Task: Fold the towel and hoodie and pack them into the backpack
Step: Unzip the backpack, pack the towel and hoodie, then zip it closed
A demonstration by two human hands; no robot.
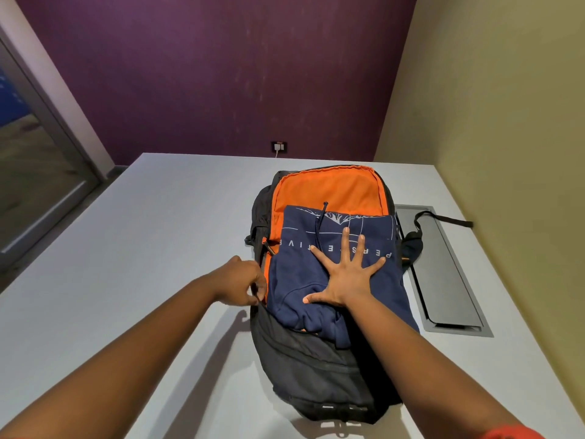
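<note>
On the pale grey tabletop [158, 232], the left hand [242, 285] reaches in from the lower left with fingers curled, pinching the near left edge of the black backpack with the orange lining [316, 191], seemingly to hold the opening wide. Just right of it, the folded navy cotton hoodie with white lettering [357, 229] lies in the open main compartment, a sleeve spilling over the front edge. The right hand [346, 275] presses flat on it, fingers straight and splayed, apparently to push it down; no towel shows.
</note>
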